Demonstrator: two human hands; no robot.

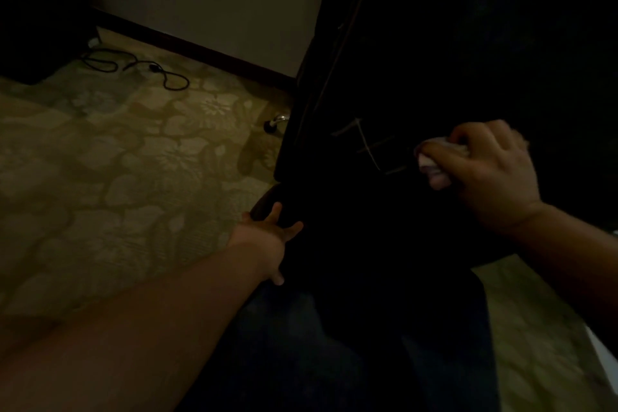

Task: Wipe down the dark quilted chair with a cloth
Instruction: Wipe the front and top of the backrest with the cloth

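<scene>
The dark quilted chair (418,53) fills the right half of the dim view, with faint stitch lines showing near its lower left. My right hand (491,167) grips a bunched pale cloth (433,164) and presses it against the chair's dark surface. My left hand (267,237) reaches to the chair's lower left edge, fingers spread and touching it. Much of the chair is lost in shadow.
A patterned beige carpet (117,160) covers the floor on the left. A black cable (133,67) lies coiled near the wall's dark baseboard (200,50). A chrome chair foot (276,122) stands by the chair. My dark trouser legs (334,344) are at the bottom.
</scene>
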